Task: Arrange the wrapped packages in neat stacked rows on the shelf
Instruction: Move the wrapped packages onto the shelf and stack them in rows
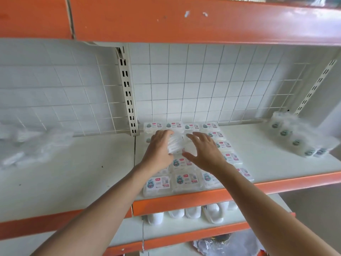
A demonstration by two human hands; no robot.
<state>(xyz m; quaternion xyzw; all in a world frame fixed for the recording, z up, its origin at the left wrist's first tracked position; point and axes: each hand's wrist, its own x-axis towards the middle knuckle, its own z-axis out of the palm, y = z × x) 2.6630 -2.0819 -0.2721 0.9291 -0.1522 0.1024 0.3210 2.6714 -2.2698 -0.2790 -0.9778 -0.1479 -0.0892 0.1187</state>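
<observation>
The hands met over the middle of the shelf (267, 154). The left hand (159, 148) curled its fingers round the edge of a wrapped package (176, 144), which was blurred. The right hand (205, 154) was spread wide just beside it and held nothing; whether it touched the wrapper could not be told. Beneath them lay the rows of packages (181, 180), flat and edge to edge from the wire back to the orange front lip. To do this step well, the held package should probably go down flat, squared over the one beneath, label turned the same way, with the right palm steadying it so the slippery wrap did not slide. A further bundle (297, 139) sat at the far right of the shelf.
</observation>
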